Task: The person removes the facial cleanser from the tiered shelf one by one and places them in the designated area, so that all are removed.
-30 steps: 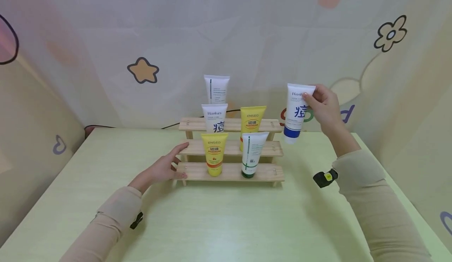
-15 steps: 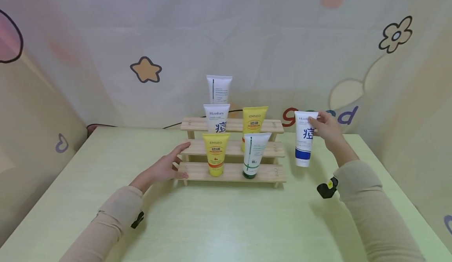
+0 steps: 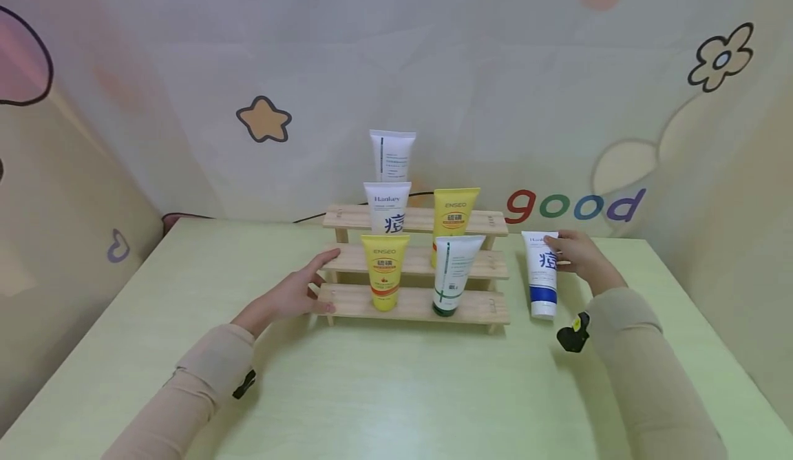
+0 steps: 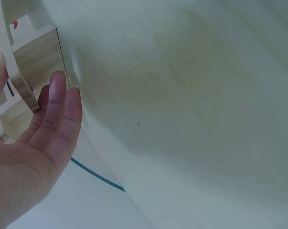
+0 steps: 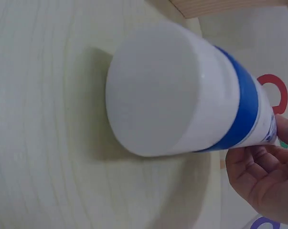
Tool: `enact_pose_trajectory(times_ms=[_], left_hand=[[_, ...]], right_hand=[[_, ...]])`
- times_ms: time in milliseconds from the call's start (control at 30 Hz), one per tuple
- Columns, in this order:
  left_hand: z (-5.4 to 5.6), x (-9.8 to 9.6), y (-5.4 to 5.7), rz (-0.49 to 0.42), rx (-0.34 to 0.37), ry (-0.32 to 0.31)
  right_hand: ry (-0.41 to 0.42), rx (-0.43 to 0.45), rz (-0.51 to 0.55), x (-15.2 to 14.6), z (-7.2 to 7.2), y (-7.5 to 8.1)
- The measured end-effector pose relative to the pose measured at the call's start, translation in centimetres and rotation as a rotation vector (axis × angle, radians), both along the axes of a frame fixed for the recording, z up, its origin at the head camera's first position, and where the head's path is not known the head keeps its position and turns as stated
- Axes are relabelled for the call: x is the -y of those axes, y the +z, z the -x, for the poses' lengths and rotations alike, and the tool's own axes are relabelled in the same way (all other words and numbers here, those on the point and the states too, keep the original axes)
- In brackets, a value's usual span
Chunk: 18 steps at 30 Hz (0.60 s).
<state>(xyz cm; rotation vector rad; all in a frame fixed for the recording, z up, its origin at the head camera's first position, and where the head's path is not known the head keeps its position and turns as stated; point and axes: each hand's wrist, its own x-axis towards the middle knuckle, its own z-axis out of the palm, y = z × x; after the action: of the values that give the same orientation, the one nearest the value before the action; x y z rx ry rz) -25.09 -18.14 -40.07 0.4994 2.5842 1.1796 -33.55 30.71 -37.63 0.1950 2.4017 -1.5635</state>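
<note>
In the head view, a three-tier wooden display rack stands mid-table. My left hand grips its left end, thumb on the bottom shelf and index finger at the middle one. The left wrist view shows my left fingers behind the shelf end. To the rack's right, my right hand pinches a white squeeze tube with a blue band by its crimped upper edge. The cap points down and toward me, low over the table; whether it touches is unclear in the head view.
On the rack are a yellow tube and a green-capped white tube in front. Behind them stand a white Hankey tube, another yellow tube and a white tube at the top. A patterned curtain hangs behind the table.
My right hand has lowered the blue-banded tube from beside the rack's top toward the table, slightly to the right. My left hand stays at the rack; the head view has shifted a little.
</note>
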Motion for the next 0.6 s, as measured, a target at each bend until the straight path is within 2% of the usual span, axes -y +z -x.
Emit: enact_pose_trajectory(times_ms=[167, 333, 467, 600], left_hand=[[0.0, -0.3, 0.2, 0.002, 0.015, 0.008], [0.1, -0.2, 0.2, 0.002, 0.019, 0.015], [0.1, -0.2, 0.2, -0.01, 0.021, 0.008], [0.2, -0.4, 0.0, -0.01, 0.038, 0.016]], right_hand=[[-0.004, 0.109, 0.033, -1.0, 0.6, -0.7], [-0.007, 0.162, 0.064, -1.4, 0.9, -1.4], [0.002, 0.17, 0.007, -1.5, 0.9, -1.8], [-0.018, 0.131, -0.123, -1.6, 0.7, -1.7]])
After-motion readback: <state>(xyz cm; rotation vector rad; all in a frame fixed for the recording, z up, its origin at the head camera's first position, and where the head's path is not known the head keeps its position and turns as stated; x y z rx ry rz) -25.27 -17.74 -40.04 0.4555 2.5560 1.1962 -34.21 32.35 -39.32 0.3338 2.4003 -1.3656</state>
